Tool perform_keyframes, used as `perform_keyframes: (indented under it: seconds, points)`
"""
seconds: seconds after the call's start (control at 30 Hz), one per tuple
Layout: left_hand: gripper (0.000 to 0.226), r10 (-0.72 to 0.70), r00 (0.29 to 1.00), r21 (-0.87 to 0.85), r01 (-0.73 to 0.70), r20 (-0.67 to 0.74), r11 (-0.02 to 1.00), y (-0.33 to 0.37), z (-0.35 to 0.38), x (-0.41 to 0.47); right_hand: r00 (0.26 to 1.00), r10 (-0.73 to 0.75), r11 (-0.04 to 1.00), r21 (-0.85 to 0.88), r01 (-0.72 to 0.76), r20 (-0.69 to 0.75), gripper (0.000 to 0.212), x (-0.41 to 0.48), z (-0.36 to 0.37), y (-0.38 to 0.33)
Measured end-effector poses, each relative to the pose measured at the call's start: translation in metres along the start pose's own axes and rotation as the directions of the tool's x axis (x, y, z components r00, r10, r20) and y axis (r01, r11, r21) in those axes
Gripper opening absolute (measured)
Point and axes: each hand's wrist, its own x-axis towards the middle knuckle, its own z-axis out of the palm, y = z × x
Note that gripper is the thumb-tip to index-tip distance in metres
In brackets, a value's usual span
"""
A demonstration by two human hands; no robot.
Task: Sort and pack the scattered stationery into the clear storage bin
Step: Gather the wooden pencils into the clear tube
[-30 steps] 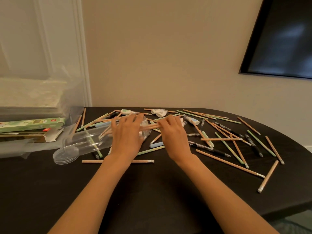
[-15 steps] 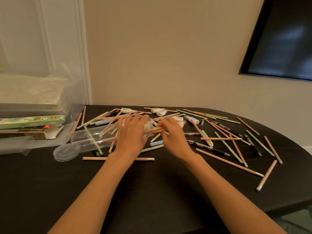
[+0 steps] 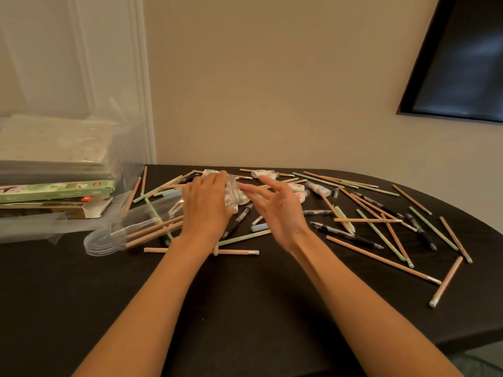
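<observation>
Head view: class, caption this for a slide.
Left hand holds a clear tube; right hand hovers open over pencils scattered on a black table.

- Plain black: the worktop [image 3: 245, 308].
- Tan wood, white tips: tan pencils [image 3: 201, 251] across the worktop.
- Pale green: green pencils [image 3: 432, 228] on the worktop.
- Black: pens [image 3: 351, 236] on the worktop's right half.
- Green print with red marks: box [image 3: 57, 190] at the worktop's left edge.
- Clear: tube [image 3: 141, 224].

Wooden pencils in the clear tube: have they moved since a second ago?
Yes: wooden pencils slid left down the clear tube, toward the green box.
</observation>
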Motion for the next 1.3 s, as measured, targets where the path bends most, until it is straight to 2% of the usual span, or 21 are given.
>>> perform_keyframes:
  seconds: [0.07, 0.1, 0.17, 0.2, 0.23, 0.27, 0.33, 0.4, 0.5, 0.57, 0.67, 0.77, 0.83, 0.93, 1.0, 1.07, 1.13, 1.2, 1.3]
  points:
    - [0.068, -0.062, 0.998, 0.053, 0.063, -0.012, 0.997, -0.006, -0.005, 0.003, 0.999, -0.019, 0.964, -0.266, 0.011, -0.026, 0.03, 0.0, -0.006, -0.002]
    - [0.068, -0.085, 0.996, 0.08, 0.086, -0.012, 0.993, -0.008, -0.007, 0.004, 1.0, -0.002, 0.881, -0.473, 0.006, 0.01, 0.025, -0.002, -0.008, -0.003]
    - [0.067, -0.12, 0.993, 0.116, 0.119, -0.002, 0.986, -0.011, -0.009, 0.005, 0.972, 0.137, 0.579, -0.812, 0.076, 0.189, 0.014, -0.007, -0.009, 0.0]
    - [0.066, -0.135, 0.991, 0.128, 0.133, 0.006, 0.983, -0.011, -0.009, 0.005, 0.94, 0.224, 0.427, -0.893, 0.142, 0.257, 0.012, -0.01, -0.008, 0.004]
    - [0.065, -0.146, 0.989, 0.138, 0.143, 0.012, 0.98, -0.011, -0.008, 0.005, 0.912, 0.282, 0.317, -0.926, 0.204, 0.297, 0.012, -0.012, -0.007, 0.008]
    - [0.065, -0.157, 0.987, 0.149, 0.152, 0.019, 0.977, -0.011, -0.007, 0.005, 0.898, 0.306, 0.251, -0.936, 0.246, 0.318, 0.012, -0.013, -0.005, 0.012]
    - [0.066, -0.171, 0.985, 0.166, 0.165, 0.023, 0.972, -0.011, -0.005, 0.004, 0.896, 0.312, 0.21, -0.943, 0.259, 0.316, 0.006, -0.014, -0.004, 0.013]
    - [0.066, -0.18, 0.983, 0.177, 0.175, 0.016, 0.969, -0.012, -0.004, 0.004, 0.896, 0.332, 0.154, -0.954, 0.255, 0.294, 0.01, -0.013, -0.006, 0.007]
    - [0.064, -0.192, 0.981, 0.181, 0.188, 0.003, 0.965, -0.014, -0.003, 0.005, 0.907, 0.336, -0.033, -0.959, 0.281, 0.254, 0.008, -0.011, -0.015, -0.005]
    - [0.065, -0.207, 0.978, 0.182, 0.204, -0.001, 0.962, -0.014, -0.003, 0.006, 0.928, 0.304, -0.115, -0.959, 0.258, 0.214, 0.009, -0.008, -0.025, -0.013]
    - [0.065, -0.233, 0.972, 0.191, 0.231, -0.014, 0.954, -0.014, -0.003, 0.007, 0.956, 0.26, -0.109, -0.979, 0.172, 0.139, 0.012, -0.005, -0.039, -0.023]
    - [0.064, -0.25, 0.967, 0.183, 0.254, -0.041, 0.95, -0.016, -0.003, 0.008, 0.965, 0.252, 0.046, -0.997, 0.056, 0.065, 0.013, -0.004, -0.045, -0.025]
    - [0.06, -0.258, 0.964, 0.18, 0.266, -0.062, 0.947, -0.016, -0.003, 0.008, 0.941, 0.333, 0.163, -0.987, 0.007, 0.062, 0.01, -0.003, -0.038, -0.021]
    - [0.054, -0.27, 0.956, 0.174, 0.286, -0.112, 0.942, -0.018, -0.005, 0.008, 0.871, 0.478, 0.229, -0.973, 0.0, 0.112, 0.012, 0.0, -0.019, -0.013]
    - [0.055, -0.269, 0.95, 0.151, 0.293, -0.158, 0.944, -0.021, -0.007, 0.007, 0.865, 0.489, 0.216, -0.976, 0.003, 0.111, 0.016, 0.005, -0.014, -0.012]
    - [0.057, -0.271, 0.944, 0.137, 0.298, -0.189, 0.945, -0.024, -0.008, 0.006, 0.899, 0.435, 0.142, -0.99, -0.024, 0.04, 0.01, 0.011, -0.018, -0.013]
    - [0.058, -0.273, 0.942, 0.133, 0.301, -0.193, 0.944, -0.024, -0.008, 0.008, 0.931, 0.359, 0.136, -0.984, -0.115, -0.06, 0.017, 0.017, -0.024, -0.014]
    - [0.057, -0.265, 0.949, 0.132, 0.289, -0.172, 0.948, -0.021, -0.005, 0.01, 0.93, 0.356, 0.249, -0.949, -0.193, -0.096, 0.014, 0.016, -0.019, -0.013]
    - [0.058, -0.253, 0.957, 0.14, 0.273, -0.142, 0.952, -0.017, 0.0, 0.011, 0.916, 0.396, 0.465, -0.848, -0.255, -0.058, 0.015, 0.011, 0.006, -0.003]
